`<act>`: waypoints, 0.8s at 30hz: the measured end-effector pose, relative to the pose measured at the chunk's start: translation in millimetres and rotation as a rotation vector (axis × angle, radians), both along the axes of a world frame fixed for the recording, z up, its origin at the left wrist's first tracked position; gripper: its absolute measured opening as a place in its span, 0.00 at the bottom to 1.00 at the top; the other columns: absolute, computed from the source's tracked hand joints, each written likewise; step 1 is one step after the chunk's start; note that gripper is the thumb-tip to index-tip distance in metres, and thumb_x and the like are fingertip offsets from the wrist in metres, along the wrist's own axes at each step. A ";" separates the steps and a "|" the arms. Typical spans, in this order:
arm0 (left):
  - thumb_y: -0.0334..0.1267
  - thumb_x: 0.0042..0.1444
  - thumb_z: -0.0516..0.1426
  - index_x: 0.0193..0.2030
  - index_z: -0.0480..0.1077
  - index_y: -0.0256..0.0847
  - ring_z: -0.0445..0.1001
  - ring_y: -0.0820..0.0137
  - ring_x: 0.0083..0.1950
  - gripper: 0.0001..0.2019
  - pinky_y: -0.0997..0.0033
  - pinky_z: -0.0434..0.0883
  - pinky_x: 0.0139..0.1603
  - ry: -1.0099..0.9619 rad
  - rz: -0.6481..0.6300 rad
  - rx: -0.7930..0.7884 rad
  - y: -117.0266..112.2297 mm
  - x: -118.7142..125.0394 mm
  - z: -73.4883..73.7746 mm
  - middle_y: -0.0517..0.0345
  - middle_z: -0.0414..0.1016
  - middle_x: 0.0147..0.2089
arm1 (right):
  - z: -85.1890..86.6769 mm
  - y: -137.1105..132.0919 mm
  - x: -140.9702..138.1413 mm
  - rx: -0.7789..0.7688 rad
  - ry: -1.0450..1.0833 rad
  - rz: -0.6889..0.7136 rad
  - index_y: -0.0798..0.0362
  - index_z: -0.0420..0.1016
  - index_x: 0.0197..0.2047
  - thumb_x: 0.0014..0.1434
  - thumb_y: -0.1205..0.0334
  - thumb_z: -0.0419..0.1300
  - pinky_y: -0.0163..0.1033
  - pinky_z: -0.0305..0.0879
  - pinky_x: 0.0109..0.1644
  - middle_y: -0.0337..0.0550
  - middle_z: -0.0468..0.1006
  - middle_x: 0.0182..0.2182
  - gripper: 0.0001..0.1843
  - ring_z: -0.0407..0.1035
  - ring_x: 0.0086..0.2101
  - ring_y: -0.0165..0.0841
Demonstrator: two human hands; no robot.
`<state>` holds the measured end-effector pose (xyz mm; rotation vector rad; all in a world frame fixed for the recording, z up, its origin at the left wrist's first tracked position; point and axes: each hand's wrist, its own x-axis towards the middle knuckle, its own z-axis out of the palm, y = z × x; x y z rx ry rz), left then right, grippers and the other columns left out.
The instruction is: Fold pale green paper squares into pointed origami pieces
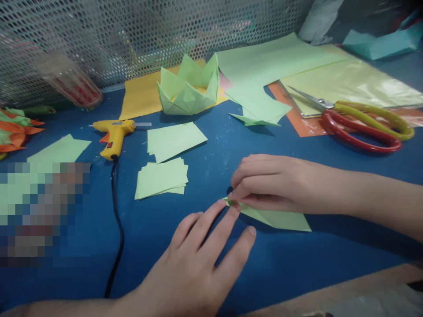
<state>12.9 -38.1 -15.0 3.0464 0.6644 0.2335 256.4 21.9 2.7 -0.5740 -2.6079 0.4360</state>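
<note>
A light green piece of folded paper lies on the blue tabletop in front of me. My right hand pinches its left corner with bent fingers, which hide that part of the fold. From the lower left, my left hand reaches in with fingers spread, and its fingertips touch the table and the same paper corner. Two small stacks of green paper rectangles, a nearer stack and a farther stack, lie left of my hands. Beyond them stands a green folded paper piece with a pointed rim.
A yellow glue gun with a black cord lies at left. Red-and-yellow-handled scissors rest on a plastic-wrapped paper pack at right. A perforated metal panel closes the back, beside a clear jar. The lower-left area is pixelated.
</note>
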 end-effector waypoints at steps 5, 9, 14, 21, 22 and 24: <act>0.50 0.61 0.52 0.67 0.58 0.36 0.53 0.52 0.69 0.30 0.56 0.58 0.61 0.012 -0.005 0.056 0.1 -0.5 2.2 0.44 0.60 0.68 | 2.6 0.4 4.6 -0.019 -0.027 0.044 0.58 0.73 0.40 0.68 0.67 0.48 0.36 0.67 0.45 0.50 0.75 0.37 0.12 0.67 0.39 0.32; 0.50 0.63 0.49 0.67 0.58 0.37 0.51 0.52 0.70 0.29 0.56 0.56 0.62 0.008 -0.013 0.070 0.3 -0.7 1.8 0.44 0.59 0.68 | 4.8 1.4 5.2 -0.020 -0.045 0.060 0.57 0.73 0.40 0.69 0.65 0.47 0.37 0.67 0.46 0.50 0.75 0.37 0.14 0.67 0.39 0.32; 0.44 0.62 0.52 0.67 0.57 0.36 0.52 0.52 0.70 0.28 0.58 0.60 0.60 0.019 -0.010 0.095 -0.7 0.0 1.4 0.43 0.60 0.68 | 7.2 2.7 4.6 -0.016 -0.047 0.078 0.58 0.75 0.40 0.68 0.67 0.49 0.37 0.66 0.48 0.50 0.75 0.37 0.13 0.67 0.39 0.32; 0.36 0.62 0.49 0.66 0.58 0.33 0.52 0.51 0.70 0.25 0.55 0.54 0.65 -0.021 -0.010 0.110 -3.0 1.4 -1.5 0.40 0.62 0.66 | 0.5 2.4 7.4 -0.050 -0.012 0.075 0.60 0.75 0.42 0.67 0.67 0.51 0.35 0.66 0.46 0.51 0.74 0.38 0.12 0.67 0.40 0.32; 0.34 0.62 0.50 0.66 0.58 0.32 0.53 0.52 0.70 0.25 0.56 0.53 0.65 -0.034 -0.012 0.132 -3.3 2.1 -2.6 0.39 0.62 0.66 | -1.6 2.5 7.8 -0.049 0.005 0.076 0.60 0.75 0.43 0.67 0.67 0.51 0.35 0.66 0.46 0.51 0.74 0.39 0.11 0.67 0.40 0.31; 0.33 0.62 0.50 0.65 0.59 0.30 0.53 0.52 0.70 0.24 0.56 0.52 0.66 -0.051 -0.018 0.169 -3.9 3.5 -4.6 0.38 0.64 0.64 | -5.4 2.6 8.2 -0.042 0.035 0.073 0.61 0.75 0.44 0.67 0.68 0.51 0.35 0.66 0.46 0.51 0.74 0.39 0.11 0.67 0.41 0.31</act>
